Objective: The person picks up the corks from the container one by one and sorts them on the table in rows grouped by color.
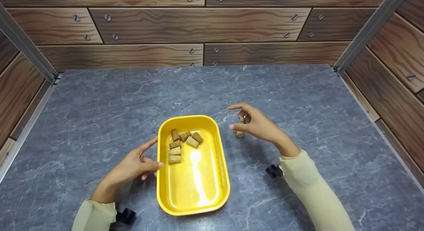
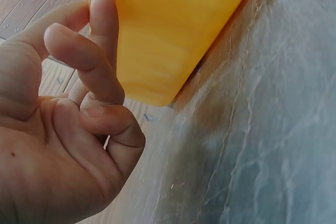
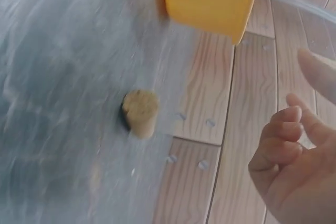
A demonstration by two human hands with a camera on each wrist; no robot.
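A yellow tray [image 1: 226, 178] stands on the table, holding several small tan and brown corks [image 1: 175, 158] in its far left part. My left hand [image 1: 132, 166] touches the tray's left side, its index finger straight along the outer wall and its thumb tip at the rim. In the left wrist view the other fingers curl loosely beside the yellow wall [image 2: 168, 35]. To the right of the tray my right hand [image 1: 256, 123] hovers with nothing in it, index finger and thumb spread apart. A single cork [image 3: 140, 113] sits on the table below it, partly hidden in the head view.
The grey marbled table [image 1: 132, 91] spreads around the tray. Wood-patterned panels [image 1: 198, 25] rise at the back and both sides, with metal posts [image 1: 371, 32] at the far corners. A black wrist camera [image 1: 274, 171] sits under the right sleeve.
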